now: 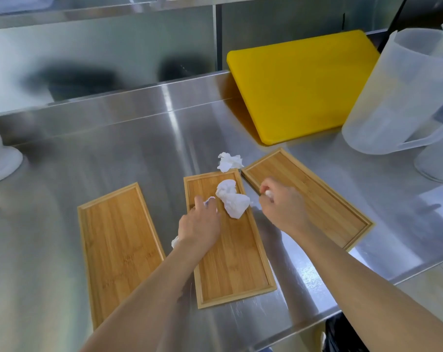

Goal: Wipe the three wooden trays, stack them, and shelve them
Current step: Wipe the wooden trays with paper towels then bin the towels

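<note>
Three wooden trays, the left tray (pixel 119 247), middle tray (pixel 235 260) and right tray (pixel 314 199), lay apart on the shiny tabletop (pixel 63 174). My left hand (pixel 200 224) pinched white tissue. My right hand (pixel 281 201) was closed on another bit. A crumpled tissue (pixel 232 198) sat on the middle tray. I think I was only wiping; stacking and shelving were left.

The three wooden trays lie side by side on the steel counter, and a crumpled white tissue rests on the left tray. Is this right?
Not quite. In the head view the crumpled tissue rests on the middle tray, not the left tray, which is bare. All three trays, including the right tray, do lie side by side on the steel counter.
</note>
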`<state>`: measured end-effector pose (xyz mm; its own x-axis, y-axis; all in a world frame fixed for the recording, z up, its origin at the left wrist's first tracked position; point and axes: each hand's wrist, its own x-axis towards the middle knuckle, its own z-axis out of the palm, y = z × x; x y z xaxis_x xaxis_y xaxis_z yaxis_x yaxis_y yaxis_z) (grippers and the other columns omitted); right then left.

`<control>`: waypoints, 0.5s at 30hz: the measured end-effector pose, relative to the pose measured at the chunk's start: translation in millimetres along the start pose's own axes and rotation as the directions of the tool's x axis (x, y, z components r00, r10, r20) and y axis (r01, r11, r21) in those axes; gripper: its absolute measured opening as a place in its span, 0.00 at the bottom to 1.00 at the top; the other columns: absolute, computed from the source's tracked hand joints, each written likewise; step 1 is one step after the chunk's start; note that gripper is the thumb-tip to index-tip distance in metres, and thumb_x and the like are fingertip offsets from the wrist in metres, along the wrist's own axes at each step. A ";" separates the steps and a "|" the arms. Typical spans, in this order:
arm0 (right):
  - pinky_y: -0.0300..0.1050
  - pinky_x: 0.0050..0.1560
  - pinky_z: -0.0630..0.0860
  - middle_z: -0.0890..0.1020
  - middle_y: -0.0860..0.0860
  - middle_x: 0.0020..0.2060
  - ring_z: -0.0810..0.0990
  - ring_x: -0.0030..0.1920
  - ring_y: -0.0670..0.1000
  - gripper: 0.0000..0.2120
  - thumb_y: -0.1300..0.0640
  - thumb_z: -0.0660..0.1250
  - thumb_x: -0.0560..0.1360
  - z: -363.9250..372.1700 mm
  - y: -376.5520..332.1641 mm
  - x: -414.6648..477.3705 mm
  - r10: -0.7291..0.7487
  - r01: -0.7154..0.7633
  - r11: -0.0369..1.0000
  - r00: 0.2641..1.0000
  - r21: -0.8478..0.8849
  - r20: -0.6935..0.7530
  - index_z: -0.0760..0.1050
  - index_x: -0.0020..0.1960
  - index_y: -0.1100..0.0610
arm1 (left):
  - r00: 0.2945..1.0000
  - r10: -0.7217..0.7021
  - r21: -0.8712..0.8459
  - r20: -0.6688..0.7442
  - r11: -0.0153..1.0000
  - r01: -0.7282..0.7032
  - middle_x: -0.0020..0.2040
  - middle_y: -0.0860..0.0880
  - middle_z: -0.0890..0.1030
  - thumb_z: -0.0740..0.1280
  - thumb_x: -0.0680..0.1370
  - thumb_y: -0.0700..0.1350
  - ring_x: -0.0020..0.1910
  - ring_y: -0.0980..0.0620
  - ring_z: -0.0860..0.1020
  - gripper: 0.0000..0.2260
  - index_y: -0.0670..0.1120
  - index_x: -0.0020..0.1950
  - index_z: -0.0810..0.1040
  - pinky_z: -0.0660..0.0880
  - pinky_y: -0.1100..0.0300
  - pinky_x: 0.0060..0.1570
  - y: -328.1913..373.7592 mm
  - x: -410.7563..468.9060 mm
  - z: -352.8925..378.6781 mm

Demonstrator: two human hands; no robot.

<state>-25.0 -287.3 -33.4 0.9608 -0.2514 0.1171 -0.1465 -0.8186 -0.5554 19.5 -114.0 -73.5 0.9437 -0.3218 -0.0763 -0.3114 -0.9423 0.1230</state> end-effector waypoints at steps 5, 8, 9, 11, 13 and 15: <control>0.47 0.38 0.71 0.83 0.54 0.47 0.81 0.45 0.58 0.26 0.37 0.58 0.73 26.7 -10.2 19.6 -0.037 0.064 0.971 0.992 -0.230 0.121 0.63 0.64 0.52 | 0.997 -0.061 -0.203 -0.047 0.978 0.050 0.52 0.46 0.76 0.56 0.78 0.42 0.34 0.48 0.71 0.09 0.44 0.57 0.68 0.62 0.59 0.28 -4.7 2.9 -15.0; 0.45 0.37 0.69 0.83 0.55 0.47 0.81 0.44 0.57 0.29 0.36 0.57 0.72 47.0 -14.5 28.6 -0.018 0.093 0.922 0.980 -0.375 0.200 0.60 0.66 0.52 | 0.981 -0.125 -0.263 -0.148 0.961 0.083 0.49 0.46 0.79 0.56 0.79 0.48 0.36 0.45 0.74 0.10 0.45 0.56 0.67 0.63 0.57 0.31 -8.6 9.2 -29.3; 0.45 0.36 0.68 0.82 0.55 0.46 0.81 0.44 0.56 0.27 0.37 0.57 0.73 51.4 -14.6 30.4 -0.005 0.100 0.906 0.974 -0.411 0.225 0.62 0.66 0.52 | 0.977 -0.141 -0.267 -0.160 0.959 0.094 0.49 0.46 0.80 0.57 0.79 0.50 0.37 0.44 0.75 0.12 0.45 0.57 0.67 0.64 0.56 0.33 -9.8 12.7 -34.3; 0.45 0.34 0.67 0.82 0.55 0.44 0.80 0.41 0.56 0.20 0.43 0.56 0.76 56.1 -13.3 33.2 -0.023 0.132 0.894 0.968 -0.428 0.250 0.67 0.62 0.54 | 0.973 -0.162 -0.275 -0.167 0.955 0.112 0.49 0.45 0.80 0.57 0.78 0.53 0.40 0.42 0.77 0.14 0.46 0.57 0.67 0.65 0.55 0.36 -11.3 22.6 -41.8; 0.45 0.34 0.66 0.81 0.56 0.42 0.79 0.40 0.58 0.13 0.51 0.56 0.76 55.3 -9.6 35.7 -0.044 0.119 0.926 0.976 -0.359 0.212 0.71 0.56 0.57 | 0.972 -0.160 -0.264 -0.170 0.958 0.111 0.49 0.44 0.80 0.58 0.77 0.54 0.39 0.41 0.75 0.14 0.46 0.57 0.67 0.65 0.54 0.37 -11.1 35.3 -44.9; 0.44 0.33 0.65 0.82 0.57 0.41 0.79 0.40 0.60 0.10 0.54 0.58 0.75 49.4 -4.1 37.6 -0.031 0.063 0.964 0.992 -0.259 0.126 0.72 0.52 0.58 | 0.977 -0.137 -0.247 -0.166 0.965 0.094 0.49 0.44 0.80 0.58 0.77 0.54 0.38 0.41 0.74 0.14 0.47 0.57 0.66 0.65 0.54 0.37 -7.1 49.9 -45.4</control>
<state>23.3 -267.9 -67.4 0.9868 -0.1590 0.0297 -0.1418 -0.9385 -0.3150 73.9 -119.2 -33.2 0.9828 -0.1699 0.0724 -0.1846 -0.9163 0.3555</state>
